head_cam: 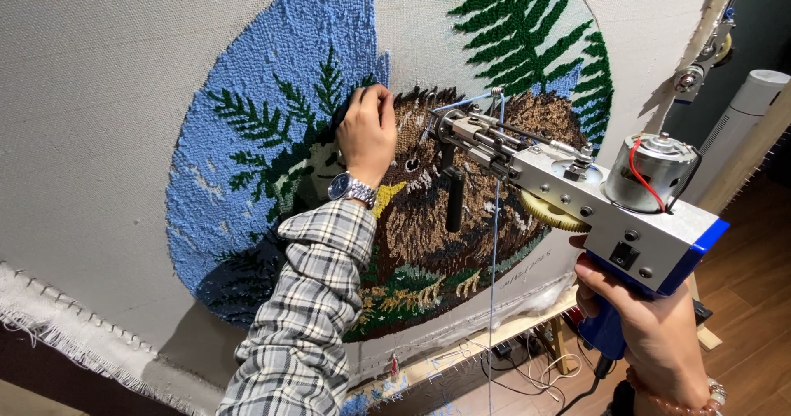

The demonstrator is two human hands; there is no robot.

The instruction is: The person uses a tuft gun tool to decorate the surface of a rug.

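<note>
Tufting gun (568,193) before stretched cloth (99,95)

The left hand (367,133) presses the rug (272,128), knuckles at twelve o'clock of the bird (461,193). The right hand (651,321) grips the tufting gun (577,193), its needle pointing to ten o'clock.

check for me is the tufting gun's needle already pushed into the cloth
No, the tufting gun in the right hand is held off the cloth, its needle tip in the air, while the left hand presses the rug.
</note>
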